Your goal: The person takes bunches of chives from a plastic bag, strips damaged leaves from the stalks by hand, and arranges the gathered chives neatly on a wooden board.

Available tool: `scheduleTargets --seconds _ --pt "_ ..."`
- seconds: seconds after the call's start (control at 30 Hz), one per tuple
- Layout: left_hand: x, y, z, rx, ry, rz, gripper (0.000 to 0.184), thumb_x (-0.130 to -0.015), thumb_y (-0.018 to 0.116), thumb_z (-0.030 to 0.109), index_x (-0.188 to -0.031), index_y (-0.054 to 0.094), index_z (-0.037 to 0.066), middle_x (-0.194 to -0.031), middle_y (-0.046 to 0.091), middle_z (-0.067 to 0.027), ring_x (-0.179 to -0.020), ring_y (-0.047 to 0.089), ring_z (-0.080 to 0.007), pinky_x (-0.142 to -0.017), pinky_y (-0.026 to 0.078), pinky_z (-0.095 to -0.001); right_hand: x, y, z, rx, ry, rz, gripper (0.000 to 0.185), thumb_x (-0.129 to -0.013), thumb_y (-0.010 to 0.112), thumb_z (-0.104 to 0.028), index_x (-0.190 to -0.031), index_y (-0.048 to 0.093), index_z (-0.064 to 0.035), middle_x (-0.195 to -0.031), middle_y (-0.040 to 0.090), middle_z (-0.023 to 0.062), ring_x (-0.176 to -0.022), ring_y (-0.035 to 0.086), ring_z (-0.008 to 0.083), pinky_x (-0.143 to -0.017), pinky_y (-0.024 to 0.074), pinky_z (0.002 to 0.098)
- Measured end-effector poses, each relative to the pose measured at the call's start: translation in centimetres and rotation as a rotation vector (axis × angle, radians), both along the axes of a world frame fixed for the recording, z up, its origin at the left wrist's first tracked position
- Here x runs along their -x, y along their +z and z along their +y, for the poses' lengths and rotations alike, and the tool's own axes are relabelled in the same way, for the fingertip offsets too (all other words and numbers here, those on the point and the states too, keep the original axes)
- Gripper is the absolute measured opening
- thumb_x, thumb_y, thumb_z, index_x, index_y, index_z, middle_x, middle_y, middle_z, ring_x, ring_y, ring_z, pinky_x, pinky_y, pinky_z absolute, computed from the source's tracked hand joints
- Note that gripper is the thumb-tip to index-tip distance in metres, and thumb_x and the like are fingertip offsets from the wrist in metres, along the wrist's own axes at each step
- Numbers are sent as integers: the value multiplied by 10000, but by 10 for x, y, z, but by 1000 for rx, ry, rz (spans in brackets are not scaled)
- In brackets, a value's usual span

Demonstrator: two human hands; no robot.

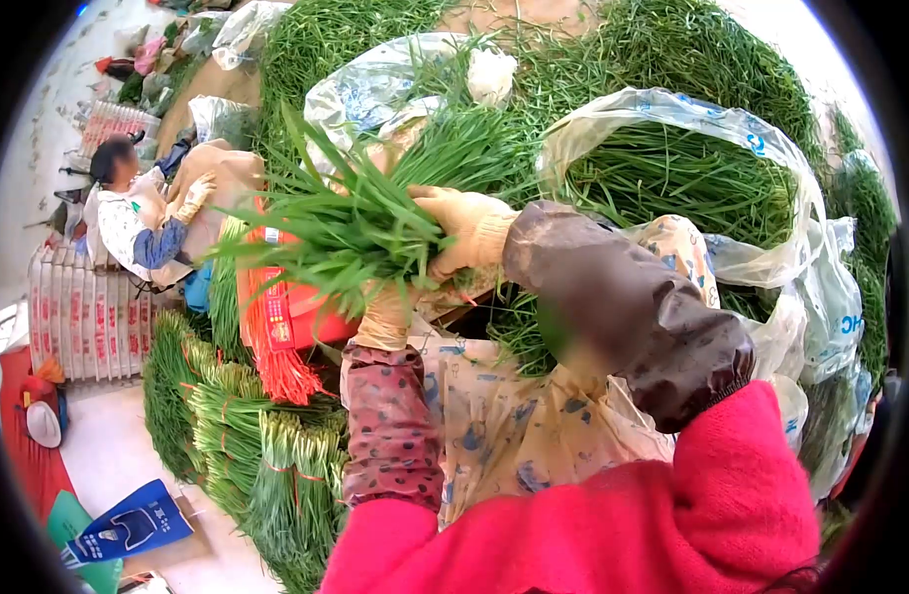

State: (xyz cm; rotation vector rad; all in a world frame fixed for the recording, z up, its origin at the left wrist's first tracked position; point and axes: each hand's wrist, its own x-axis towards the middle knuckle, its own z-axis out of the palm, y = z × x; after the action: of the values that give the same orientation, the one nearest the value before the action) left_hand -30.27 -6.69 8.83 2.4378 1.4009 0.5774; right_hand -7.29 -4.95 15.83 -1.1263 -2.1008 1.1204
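Both my hands wear pale yellow gloves. My right hand (466, 233) is closed around a bunch of long green leaves (360, 223), whose tips fan out to the left. Under the same bunch is my left hand (385, 312), its fingers mostly hidden by the leaves. Just left of it, red ties (286, 374) hang from a red box (319, 315). More loose green leaves (474, 148) lie behind my hands.
Large clear plastic bag (809, 213) with greens at right; another bag (351, 89) behind the bunch. Tied bundles (296, 475) are stacked at lower left. A co-worker (143, 223) sits at far left near white crates (93, 322). Blue packet (143, 525) on the floor.
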Motion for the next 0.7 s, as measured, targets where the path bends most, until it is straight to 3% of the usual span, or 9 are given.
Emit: scheduleTargets --seconds 0.07,0.13,0.17,0.3,0.33,0.47,0.53,0.57,0.7 --pt "8 -14 2 54 -49 41 673 -810 730 364 -1339 447 60 -1336 512 -103 -1244 460 -275 -1043 358 -452 3 -26 1 -98 -120 -78 849 -595 817 -339 -1351 468 -175 -1389 407 183 -1247 452 344 -1029 419 394" --pt "-2 -7 -4 537 31 -752 678 -804 742 347 -1331 450 36 -1321 522 -102 -1225 473 -280 -1024 370 -453 5 -17 8 -178 -53 -111 834 -615 798 -345 -1355 456 -169 -1363 420 181 -1233 455 361 -1023 422 398" --pt "-5 4 -2 283 -7 -448 647 -815 740 317 -1325 456 38 -1341 507 -115 -1214 479 -269 -1029 369 -439 5 -9 8 -244 -50 -43 799 -635 781 -327 -1339 460 -130 -1337 444 177 -1235 455 346 -1003 439 398" --pt "-9 16 -3 419 74 -681 649 -862 687 354 -1370 419 51 -1343 498 -123 -1210 476 -248 -1037 369 -413 15 60 2 -25 -65 -92 951 -576 809 -297 -1405 375 -124 -1349 469 166 -1241 472 322 -999 434 377" --pt "-7 4 -3 421 66 -680 649 -862 687 354 -1370 419 51 -1343 498 -123 -1210 476 -248 -1037 369 -413 17 54 -2 -262 -91 88 913 -583 795 -275 -1393 394 -147 -1229 561 181 -1135 545 361 -964 454 391" --pt "-7 -14 -10 1133 139 -1700 753 -812 742 284 -1407 350 38 -1404 421 -103 -1237 444 -233 -1071 340 -382 39 40 -23 -149 -356 166 630 -651 766 -313 -1217 534 -161 -911 650 168 -899 622 398 -761 510 459" --pt "-23 36 -16 643 -6 -458 875 -689 828 135 -1394 326 1 -1394 409 -132 -1236 433 -236 -1072 324 -369 41 37 -19 -127 -451 242 539 -675 752 -307 -1156 569 -147 -837 647 153 -845 629 378 -734 517 448" --pt "-35 50 -33 471 204 -627 887 -595 844 18 -1343 370 -34 -1328 458 -152 -1212 446 -227 -1056 331 -355 37 40 -22 -129 -469 248 539 -675 752 -307 -1156 569 -147 -837 647 153 -845 629 378 -734 517 448" --pt "-30 89 -91 372 511 -732 651 -747 680 -71 -1317 370 -22 -1210 536 -99 -1107 536 -201 -890 473 -330 23 63 -41 -294 -260 375 443 -686 702 -234 -1109 590 -161 -821 652 129 -786 641 372 -690 516 451"
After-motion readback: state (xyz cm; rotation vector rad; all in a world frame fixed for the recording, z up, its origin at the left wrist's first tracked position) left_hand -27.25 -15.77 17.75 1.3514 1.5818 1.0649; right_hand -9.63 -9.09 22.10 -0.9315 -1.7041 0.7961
